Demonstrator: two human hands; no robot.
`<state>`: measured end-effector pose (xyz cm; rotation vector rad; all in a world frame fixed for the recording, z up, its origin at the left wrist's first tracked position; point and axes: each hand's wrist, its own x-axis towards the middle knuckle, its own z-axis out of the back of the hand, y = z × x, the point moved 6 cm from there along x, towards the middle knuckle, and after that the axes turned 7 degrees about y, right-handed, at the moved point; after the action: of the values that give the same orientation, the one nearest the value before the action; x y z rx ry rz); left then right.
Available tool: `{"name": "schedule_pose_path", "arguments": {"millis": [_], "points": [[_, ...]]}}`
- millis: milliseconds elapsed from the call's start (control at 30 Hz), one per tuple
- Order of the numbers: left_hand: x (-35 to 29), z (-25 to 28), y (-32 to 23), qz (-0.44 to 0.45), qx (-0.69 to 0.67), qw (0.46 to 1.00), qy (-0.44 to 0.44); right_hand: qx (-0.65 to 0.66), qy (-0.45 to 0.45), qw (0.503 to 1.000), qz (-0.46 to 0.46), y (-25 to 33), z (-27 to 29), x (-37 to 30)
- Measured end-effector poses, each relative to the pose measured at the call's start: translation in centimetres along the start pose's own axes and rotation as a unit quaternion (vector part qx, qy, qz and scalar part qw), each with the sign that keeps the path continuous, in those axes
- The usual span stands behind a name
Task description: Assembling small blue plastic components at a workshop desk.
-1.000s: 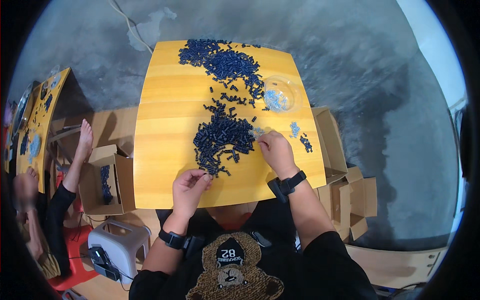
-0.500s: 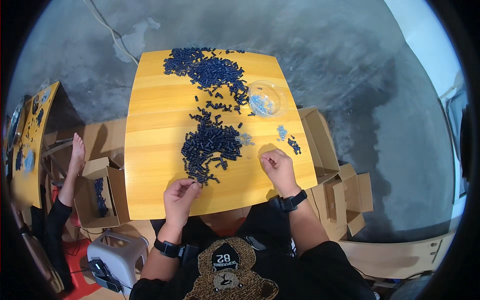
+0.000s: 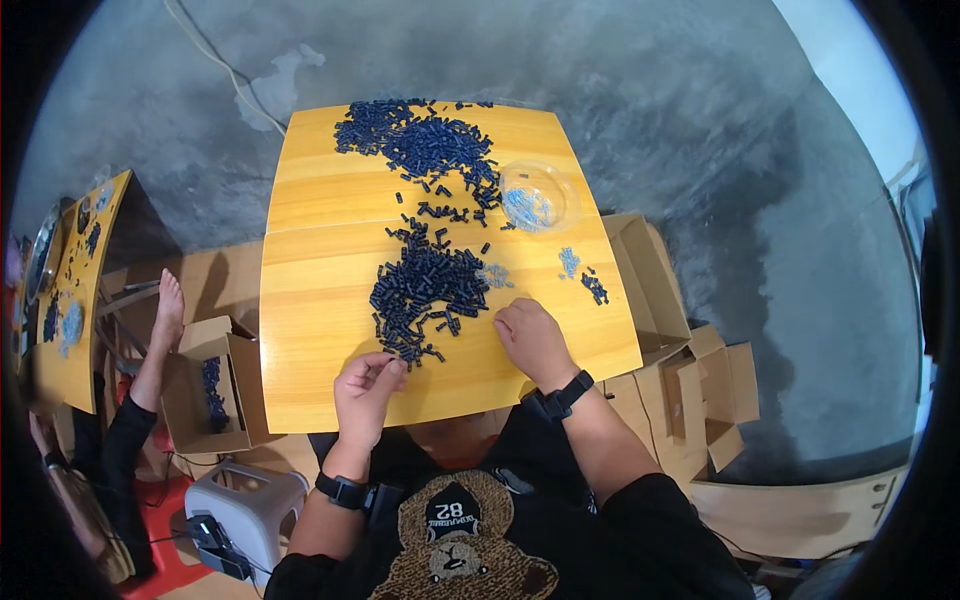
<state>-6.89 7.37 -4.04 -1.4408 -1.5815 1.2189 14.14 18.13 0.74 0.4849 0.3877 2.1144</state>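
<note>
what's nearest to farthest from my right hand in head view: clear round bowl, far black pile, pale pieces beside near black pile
1. Pale pieces, just ahead, slightly left
2. Clear round bowl, farther ahead
3. Far black pile, beyond, left

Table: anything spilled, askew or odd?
One mildly odd spot: the far heap of dark pieces runs right up to the table's far edge, where strays look easy to knock off. The clear bowl stands upright; no obvious damage shows.

Black short-sleeved shirt [image 3: 650, 545], brown bear motif [image 3: 425, 572], black wrist straps [image 3: 345, 492]
</note>
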Motion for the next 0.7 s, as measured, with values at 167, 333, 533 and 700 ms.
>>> {"name": "schedule_pose_path", "arguments": {"millis": [167,333,533,700], "points": [[-0.1,0.1,0.0,-0.005,0.004,1.000,-0.006,-0.050,0.025,0.996,-0.062,0.6,0.0,-0.2],[0.0,0.1,0.1,-0.003,0.000,1.000,-0.014,0.109,-0.042,0.990,-0.079,1.2,1.7,-3.0],[0.1,0.1,0.2,0.005,-0.002,1.000,-0.010,0.471,-0.112,0.847,-0.221,-3.8,2.0,-6.0],[0.0,0.2,0.3,0.001,-0.010,1.000,-0.026,0.656,-0.158,0.691,-0.258,-5.0,1.2,-7.6]]}}
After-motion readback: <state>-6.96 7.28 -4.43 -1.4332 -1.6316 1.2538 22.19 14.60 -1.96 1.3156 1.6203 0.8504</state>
